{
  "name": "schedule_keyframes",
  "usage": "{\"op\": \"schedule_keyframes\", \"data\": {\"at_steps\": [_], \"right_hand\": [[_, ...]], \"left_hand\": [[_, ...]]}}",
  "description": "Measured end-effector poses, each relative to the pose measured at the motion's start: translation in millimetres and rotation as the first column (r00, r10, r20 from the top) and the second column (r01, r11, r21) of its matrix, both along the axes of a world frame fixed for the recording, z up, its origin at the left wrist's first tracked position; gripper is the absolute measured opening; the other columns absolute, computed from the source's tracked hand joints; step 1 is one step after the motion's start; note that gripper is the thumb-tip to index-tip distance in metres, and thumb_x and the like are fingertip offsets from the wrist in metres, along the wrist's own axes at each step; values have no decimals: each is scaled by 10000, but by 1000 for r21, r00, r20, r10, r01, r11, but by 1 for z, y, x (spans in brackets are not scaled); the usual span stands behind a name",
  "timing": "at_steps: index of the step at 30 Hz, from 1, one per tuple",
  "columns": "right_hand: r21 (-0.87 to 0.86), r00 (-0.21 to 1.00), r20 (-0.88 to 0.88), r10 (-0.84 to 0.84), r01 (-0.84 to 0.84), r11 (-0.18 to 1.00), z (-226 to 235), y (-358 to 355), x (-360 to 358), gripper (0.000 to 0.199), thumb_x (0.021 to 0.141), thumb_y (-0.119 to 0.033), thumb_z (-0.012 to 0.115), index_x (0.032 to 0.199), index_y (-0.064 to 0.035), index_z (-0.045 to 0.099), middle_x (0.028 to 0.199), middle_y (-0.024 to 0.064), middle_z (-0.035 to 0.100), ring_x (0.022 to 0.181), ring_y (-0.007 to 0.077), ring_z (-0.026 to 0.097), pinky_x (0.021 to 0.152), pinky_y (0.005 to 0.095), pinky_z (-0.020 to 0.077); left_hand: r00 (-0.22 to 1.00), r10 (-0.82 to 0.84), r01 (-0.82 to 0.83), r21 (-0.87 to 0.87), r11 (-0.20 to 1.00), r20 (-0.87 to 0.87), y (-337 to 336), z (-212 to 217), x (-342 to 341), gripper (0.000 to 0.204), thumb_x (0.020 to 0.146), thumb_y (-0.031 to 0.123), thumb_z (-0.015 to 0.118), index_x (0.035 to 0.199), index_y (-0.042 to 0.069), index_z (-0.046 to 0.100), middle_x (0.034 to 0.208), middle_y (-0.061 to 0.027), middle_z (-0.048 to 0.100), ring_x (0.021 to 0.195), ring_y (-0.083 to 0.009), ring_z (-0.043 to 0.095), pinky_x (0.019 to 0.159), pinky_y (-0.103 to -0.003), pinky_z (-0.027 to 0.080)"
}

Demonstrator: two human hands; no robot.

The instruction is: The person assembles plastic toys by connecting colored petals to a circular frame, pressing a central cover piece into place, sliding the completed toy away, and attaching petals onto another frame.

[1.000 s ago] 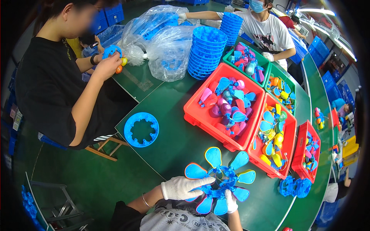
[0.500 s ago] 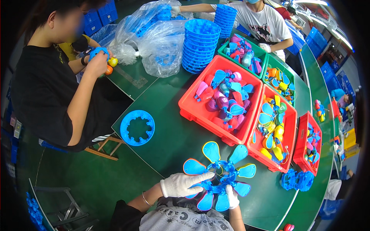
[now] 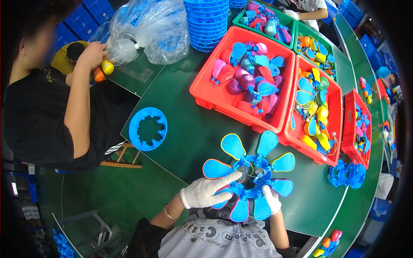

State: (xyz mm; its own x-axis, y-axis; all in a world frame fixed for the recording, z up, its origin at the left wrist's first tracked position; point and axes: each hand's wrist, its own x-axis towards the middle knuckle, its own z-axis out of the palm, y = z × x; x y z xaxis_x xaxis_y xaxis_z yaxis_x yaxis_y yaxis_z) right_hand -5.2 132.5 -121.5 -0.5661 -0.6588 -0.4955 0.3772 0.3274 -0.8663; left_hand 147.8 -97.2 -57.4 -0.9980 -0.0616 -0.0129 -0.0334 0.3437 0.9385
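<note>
A flower-like ring (image 3: 269,174) of blue plastic sits low in front of me, with several paddle-shaped petals (image 3: 232,146) around it. Their faces are light blue, with yellow, orange or pink edges. Thin wires show inside the ring. My left hand (image 3: 204,193), in a white glove, grips the ring's left side, its index finger reaching over the inner edge. At the lower right, my gloved right hand (image 3: 271,200) grasps the ring beside a petal; some of its fingers are hidden underneath. A bare blue ring (image 3: 148,129) lies farther left on the green table.
Red bins (image 3: 241,114) of coloured petal parts stand ahead and right, with green bins (image 3: 297,32) behind. Stacked blue rings (image 3: 206,26) and clear plastic bags (image 3: 165,43) are at the back. Blue parts (image 3: 347,174) lie right. A co-worker (image 3: 47,116) sits left.
The view has shifted, so the bins and stack appear higher. The petalled ring sits slightly farther right and higher in view, both hands still on it. The co-worker's hands have moved.
</note>
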Motion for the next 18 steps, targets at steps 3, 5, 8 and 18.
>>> {"op": "schedule_keyframes", "data": {"at_steps": [3, 5, 8, 18], "right_hand": [[144, 998, -46, 41, -34, 989, -3, 4, -1, 363, 911, -298, 535, 1133, -14, 572, 927, 30, 596, 787, 106, 535, 688, 278, 450], [161, 999, 46, 14, -21, 987, 5, 0, 0, 381, 911, -296, 539, 1168, -14, 555, 955, 31, 593, 809, 103, 533, 703, 272, 448], [-46, 999, 45, -24, 26, 999, 7, -7, 1, 393, 913, -284, 540, 1198, -13, 535, 983, 28, 587, 830, 101, 529, 718, 270, 446], [-74, 991, 133, 28, -18, 997, 14, -11, -2, 469, 905, -113, 496, 1354, -24, 397, 1221, 35, 506, 902, 87, 485, 764, 259, 434]], "left_hand": [[999, 4, -5, -20, 1000, -39, -1, -10, 2, 618, 851, 163, 609, 1407, 90, 347, 1272, -138, 533, 980, -278, 622, 852, -365, 509], [1000, 6, -6, 0, 1000, -30, 0, -14, 2, 615, 856, 163, 604, 1408, 87, 344, 1277, -138, 531, 988, -276, 621, 857, -365, 507], [1000, 2, -2, 16, 1000, -18, -1, -18, 2, 612, 862, 160, 595, 1411, 82, 336, 1288, -136, 525, 1000, -273, 619, 867, -365, 503], [1000, -3, 3, 20, 1000, 24, -3, -17, 1, 615, 859, 144, 587, 1414, 85, 328, 1296, -131, 518, 991, -269, 623, 868, -364, 503]]}}
